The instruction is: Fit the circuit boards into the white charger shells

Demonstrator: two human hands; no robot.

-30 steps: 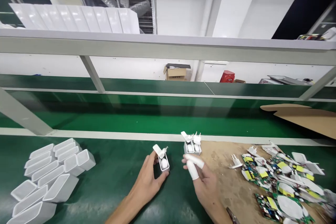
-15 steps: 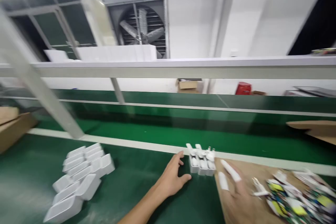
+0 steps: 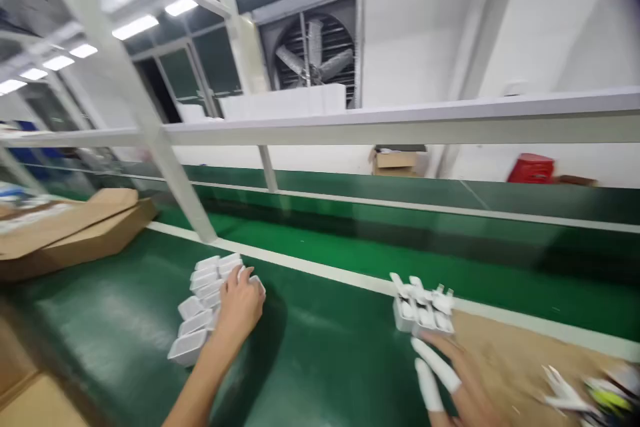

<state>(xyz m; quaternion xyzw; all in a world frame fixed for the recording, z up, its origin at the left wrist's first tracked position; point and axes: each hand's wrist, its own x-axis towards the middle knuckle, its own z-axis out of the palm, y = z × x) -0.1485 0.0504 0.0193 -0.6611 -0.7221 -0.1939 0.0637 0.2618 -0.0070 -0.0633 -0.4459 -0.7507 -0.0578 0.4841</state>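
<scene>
On the left, my left hand is bent down over a cluster of empty white plastic boxes, with its fingers curled around one white plastic box at the right end; the thumb is hidden. My right hand, white covers on two of its fingers, is stretched out and slightly blurred. Its fingertips are close to a row of white boxes with white plug-like parts standing in them; contact cannot be made out.
Brown cardboard lies at the right, with loose white parts and coloured pieces on it. A cardboard box sits at the left by a slanted white post. Behind a pale strip runs a bright green belt.
The view has swung left. My left hand has gone from beside the filled boxes to the empty ones. My right hand has moved from over the cardboard to just below the filled boxes.
</scene>
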